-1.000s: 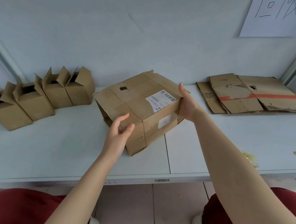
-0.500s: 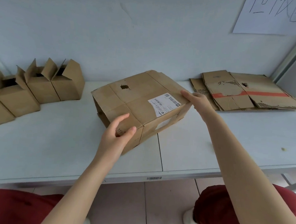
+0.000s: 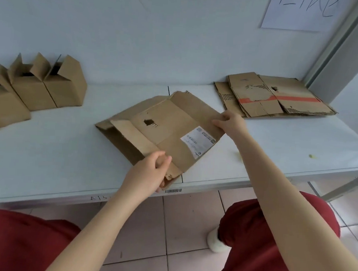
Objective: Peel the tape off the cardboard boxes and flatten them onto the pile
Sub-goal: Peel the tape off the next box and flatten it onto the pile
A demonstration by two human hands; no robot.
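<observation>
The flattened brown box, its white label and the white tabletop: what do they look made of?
The flattened brown box looks like matte corrugated cardboard: ragged torn edges, creased folds. Its white label seems printed paper, slightly shiny. The white tabletop looks smooth, perhaps laminate or painted board; unclear.

Perhaps a recycling room, worktable [image 3: 46, 158], cardboard pile [image 3: 281, 97]

Collapsed box [image 3: 166, 126] mid-table [image 3: 46, 158], open boxes [image 3: 40, 85] far left, flattened pile [image 3: 276, 99] far right

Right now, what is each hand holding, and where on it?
Both hold the collapsed box: the left hand grips its near corner, and the right hand pinches its right corner.
</observation>
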